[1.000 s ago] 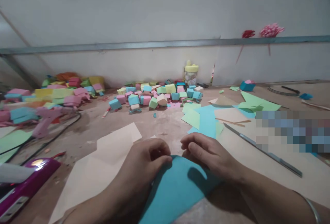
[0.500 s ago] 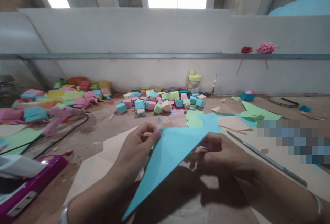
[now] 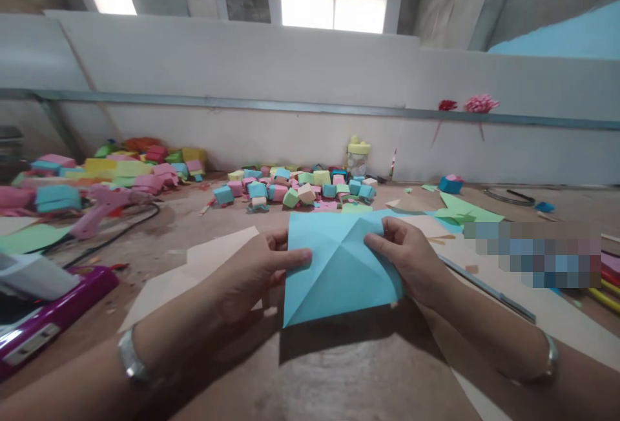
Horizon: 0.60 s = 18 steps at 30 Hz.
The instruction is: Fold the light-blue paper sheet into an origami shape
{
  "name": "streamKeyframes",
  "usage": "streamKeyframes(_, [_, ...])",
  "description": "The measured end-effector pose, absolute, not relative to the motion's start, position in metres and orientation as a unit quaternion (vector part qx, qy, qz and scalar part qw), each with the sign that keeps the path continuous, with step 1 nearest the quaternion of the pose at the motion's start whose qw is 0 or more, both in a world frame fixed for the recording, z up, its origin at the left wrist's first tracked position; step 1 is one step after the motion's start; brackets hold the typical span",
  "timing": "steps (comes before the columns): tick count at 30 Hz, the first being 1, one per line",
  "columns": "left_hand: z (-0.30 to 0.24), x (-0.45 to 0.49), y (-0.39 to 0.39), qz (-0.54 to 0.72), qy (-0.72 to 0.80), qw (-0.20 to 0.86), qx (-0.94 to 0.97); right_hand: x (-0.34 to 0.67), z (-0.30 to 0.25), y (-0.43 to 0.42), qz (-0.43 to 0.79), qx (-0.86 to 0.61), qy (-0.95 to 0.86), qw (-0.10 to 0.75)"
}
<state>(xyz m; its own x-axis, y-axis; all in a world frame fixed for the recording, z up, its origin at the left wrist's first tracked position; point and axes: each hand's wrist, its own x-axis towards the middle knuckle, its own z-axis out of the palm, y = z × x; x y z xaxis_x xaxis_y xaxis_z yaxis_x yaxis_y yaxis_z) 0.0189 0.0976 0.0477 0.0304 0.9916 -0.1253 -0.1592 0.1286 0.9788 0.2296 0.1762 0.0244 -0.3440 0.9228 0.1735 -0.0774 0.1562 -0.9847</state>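
A sheet of light blue paper (image 3: 339, 272) is held up above the table, opened out, with diagonal creases crossing near its upper middle. My left hand (image 3: 264, 263) pinches its left edge, thumb on the near face and fingers behind. On the opposite side my right hand (image 3: 404, 250) grips the upper right edge, also with the thumb in front. The paper's lower edge hangs free and casts a shadow on the table. Beige paper (image 3: 194, 276) lies just left of my left hand.
Many small coloured paper boxes (image 3: 290, 192) are heaped at the back. A pink glue gun (image 3: 97, 208) and a purple power strip (image 3: 72, 301) lie at left. A lidded jar (image 3: 358, 157) stands near the wall. A grey craft knife (image 3: 489, 288) rests on beige sheets at right.
The blue paper has gone from a folded triangle to an opened, creased sheet. My right hand has shifted its grip to the right edge. The view has turned slightly.
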Motion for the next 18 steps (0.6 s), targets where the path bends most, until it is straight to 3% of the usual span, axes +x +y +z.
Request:
streamKeyframes(12, [0.037, 0.006, 0.108, 0.505, 0.492, 0.569, 0.423, 0.23, 0.022, 0.173, 0.654, -0.328, -0.569, 0.374])
streamKeyframes(18, [0.039, 0.011, 0.107, 0.506, 0.498, 0.544, 0.448, 0.231, 0.029, 0.172, 0.626, -0.351, -0.571, 0.399])
